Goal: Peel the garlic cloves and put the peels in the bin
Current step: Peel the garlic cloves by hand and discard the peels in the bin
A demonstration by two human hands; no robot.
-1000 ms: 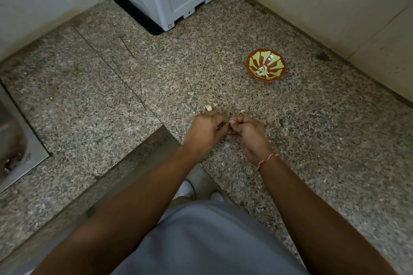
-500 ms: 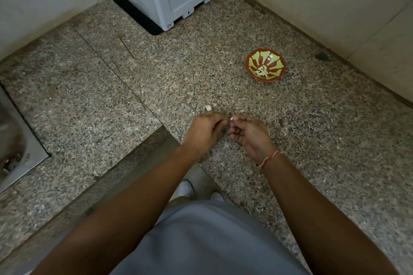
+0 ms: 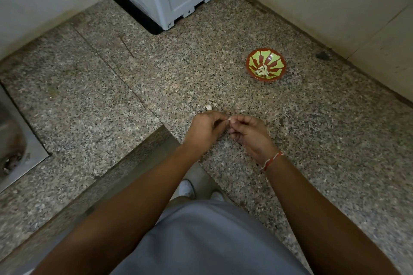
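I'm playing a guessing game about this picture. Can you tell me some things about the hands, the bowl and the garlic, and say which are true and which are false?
1. Both hands, left and right, pinch a small white clove between them. True.
2. The bowl is blue. False: it is red with green marks.
3. The bowl has white pieces in it. True.
4. The bowl sits right under the hands. False: it stands apart, farther back and to the right.
5. Another garlic piece lies on the counter just beyond the left hand. True.
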